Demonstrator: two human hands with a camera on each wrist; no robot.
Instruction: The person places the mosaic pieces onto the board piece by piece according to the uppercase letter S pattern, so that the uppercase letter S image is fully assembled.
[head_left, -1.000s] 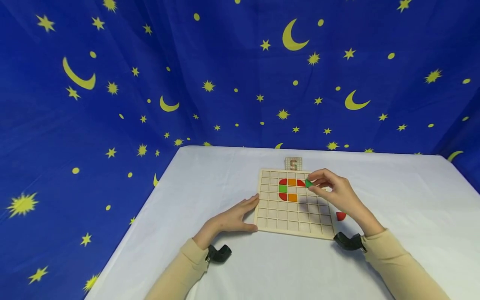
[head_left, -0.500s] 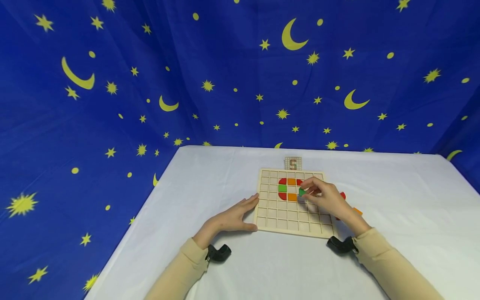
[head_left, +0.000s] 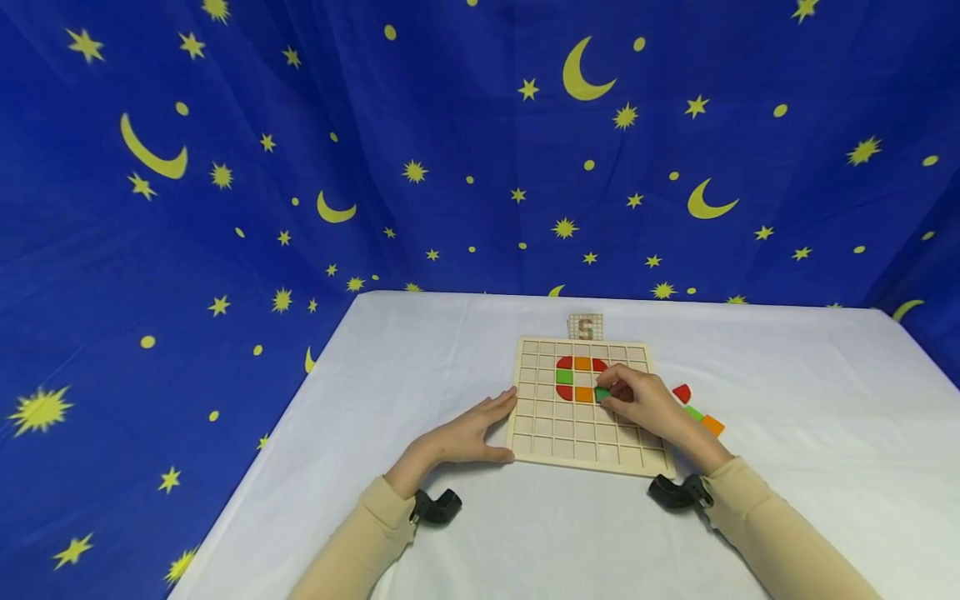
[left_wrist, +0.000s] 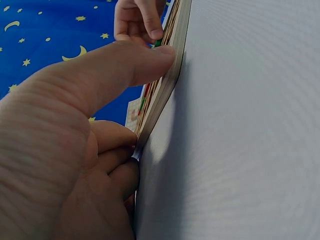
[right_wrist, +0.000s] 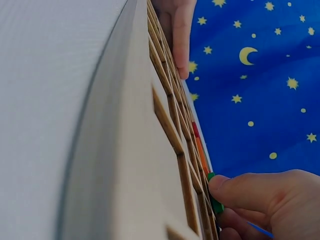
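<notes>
A wooden grid board (head_left: 564, 451) lies on the white-covered table. On it, red quarter-round pieces (head_left: 564, 392), orange squares (head_left: 582, 363) and a light green square (head_left: 564, 377) form a curved shape. My right hand (head_left: 648, 406) pinches a darker green piece (right_wrist: 216, 200) between thumb and fingers, right at the cell beside the lower orange square; fingers cover part of the piece. At the board's left edge rests my left hand (head_left: 468, 429), its fingers extended and thumb at the near corner. In the left wrist view, the thumb (left_wrist: 145, 62) lies against the board's side.
Right of the board lie a loose red piece (head_left: 682, 393), a light green piece (head_left: 693, 412) and an orange square (head_left: 712, 426). A small pattern card (head_left: 586, 327) sits behind the board's far edge. A blue star-printed curtain (head_left: 465, 125) hangs behind the table.
My right hand has moved left and toward me with the green piece, from near the upper red piece to beside the lower orange square. My left hand stays put.
</notes>
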